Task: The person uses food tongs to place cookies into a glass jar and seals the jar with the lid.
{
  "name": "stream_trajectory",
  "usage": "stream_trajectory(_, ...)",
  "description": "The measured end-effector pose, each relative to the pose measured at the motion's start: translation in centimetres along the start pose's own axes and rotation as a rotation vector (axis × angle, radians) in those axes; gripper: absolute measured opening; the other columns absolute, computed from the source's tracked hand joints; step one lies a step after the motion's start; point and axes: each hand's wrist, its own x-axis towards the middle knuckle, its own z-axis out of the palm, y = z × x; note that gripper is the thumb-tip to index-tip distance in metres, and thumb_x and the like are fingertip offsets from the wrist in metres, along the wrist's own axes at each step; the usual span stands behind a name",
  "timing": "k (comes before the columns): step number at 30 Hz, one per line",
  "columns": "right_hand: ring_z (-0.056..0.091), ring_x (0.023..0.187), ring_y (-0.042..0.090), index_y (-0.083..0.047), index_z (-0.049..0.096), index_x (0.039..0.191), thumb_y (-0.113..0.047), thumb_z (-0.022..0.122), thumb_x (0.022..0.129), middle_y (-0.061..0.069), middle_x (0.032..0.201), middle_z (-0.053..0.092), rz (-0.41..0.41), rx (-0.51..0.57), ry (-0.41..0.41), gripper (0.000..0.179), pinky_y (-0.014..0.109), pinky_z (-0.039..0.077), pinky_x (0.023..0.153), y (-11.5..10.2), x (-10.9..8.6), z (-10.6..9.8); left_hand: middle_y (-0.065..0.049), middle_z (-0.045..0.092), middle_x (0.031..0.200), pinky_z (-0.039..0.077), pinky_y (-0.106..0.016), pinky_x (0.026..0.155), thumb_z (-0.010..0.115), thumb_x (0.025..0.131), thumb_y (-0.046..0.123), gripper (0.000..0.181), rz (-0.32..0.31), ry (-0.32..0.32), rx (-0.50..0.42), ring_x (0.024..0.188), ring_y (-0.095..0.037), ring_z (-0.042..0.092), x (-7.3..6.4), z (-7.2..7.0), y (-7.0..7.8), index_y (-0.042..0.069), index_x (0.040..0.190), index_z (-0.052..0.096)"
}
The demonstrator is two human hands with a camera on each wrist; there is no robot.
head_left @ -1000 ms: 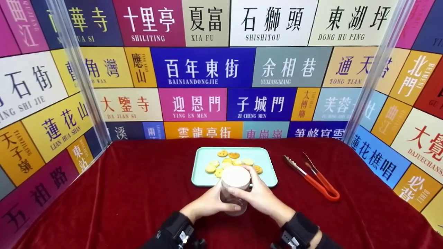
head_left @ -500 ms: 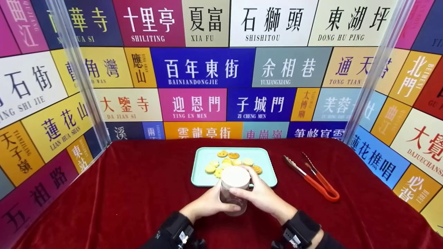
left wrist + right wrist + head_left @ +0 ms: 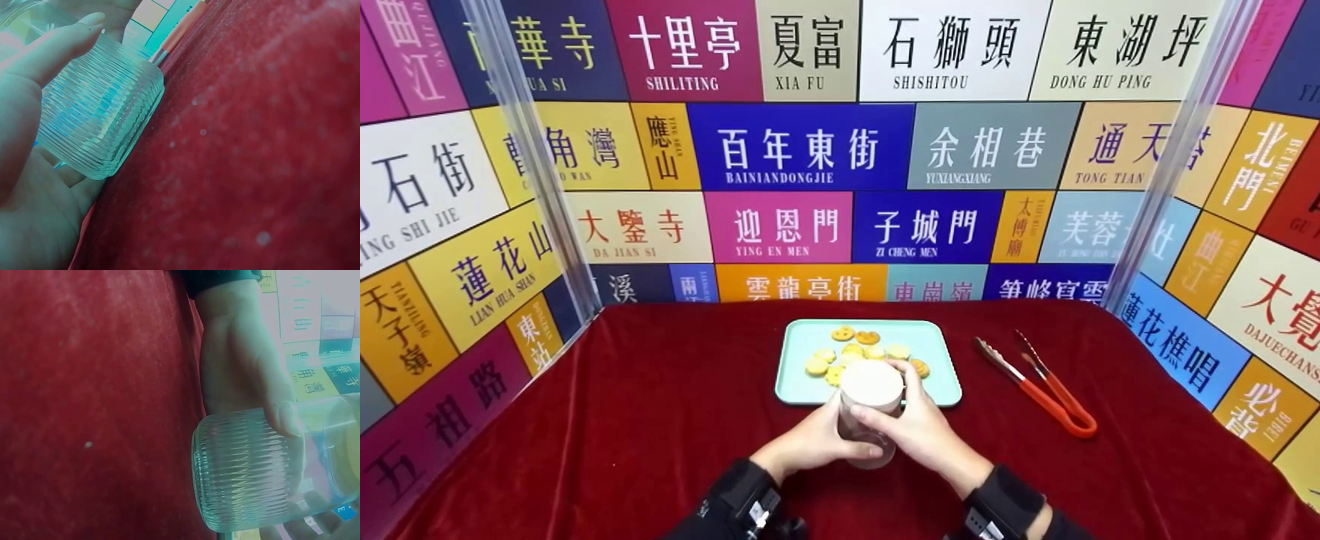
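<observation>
A clear ribbed glass jar (image 3: 107,112) with a flat pale lid (image 3: 872,381) stands near the middle of the red cloth, held between both hands. My left hand (image 3: 808,441) grips the jar's body from the left, its thumb across the front. From the right, my right hand (image 3: 930,431) holds the upper part at the lid, thumb in front and fingers behind. In the right wrist view the left hand (image 3: 242,354) wraps the ribbed glass (image 3: 242,467). Whether the lid sits tight cannot be told.
Behind the jar lies a mint-green tray (image 3: 926,337) bearing several round yellow biscuits (image 3: 851,350). Red-handled metal tongs (image 3: 1044,403) lie to the right on the red cloth (image 3: 675,390). Panels with printed signs (image 3: 802,146) wall the back and both sides.
My right hand and wrist have shifted very slightly at the lid. The left hand and the jar stay in place, and the tray and tongs have not moved.
</observation>
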Motion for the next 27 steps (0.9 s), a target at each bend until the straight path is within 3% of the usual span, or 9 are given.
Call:
stream_trajectory(11, 0.06, 0.127, 0.025, -0.013, 0.046, 0.15, -0.035, 0.089, 0.088, 0.012, 0.144, 0.059, -0.01, 0.0, -0.038, 0.079, 0.047, 0.045, 0.108, 0.1, 0.2, -0.4, 0.0, 0.053, 0.152, 0.043, -0.03, 0.116, 0.088, 0.088, 0.013, 0.093, -0.004, -0.025, -0.073, 0.136, -0.015, 0.057, -0.2, 0.1, 0.3, 0.013, 0.162, 0.031)
stream_trajectory(19, 0.053, 0.127, 0.027, -0.015, 0.046, 0.155, -0.032, 0.086, 0.091, 0.009, 0.142, 0.059, 0.01, 0.058, -0.183, 0.077, 0.052, 0.041, 0.109, 0.5, 0.9, -1.9, -0.001, 0.054, 0.15, 0.041, -0.03, 0.116, 0.089, 0.088, 0.014, 0.094, -0.014, -0.011, -0.052, 0.135, -0.015, 0.057, -0.2, 0.1, 0.5, 0.011, 0.162, 0.031)
stream_trajectory(27, 0.052, 0.128, 0.026, -0.018, 0.047, 0.155, -0.032, 0.085, 0.092, 0.008, 0.143, 0.059, -0.001, 0.053, -0.205, 0.075, 0.052, 0.039, 0.11, 0.6, 1.1, -2.0, -0.001, 0.055, 0.148, 0.042, -0.029, 0.116, 0.089, 0.087, 0.015, 0.092, -0.026, -0.001, -0.04, 0.133, -0.015, 0.058, -0.2, 0.1, 0.4, 0.01, 0.161, 0.034)
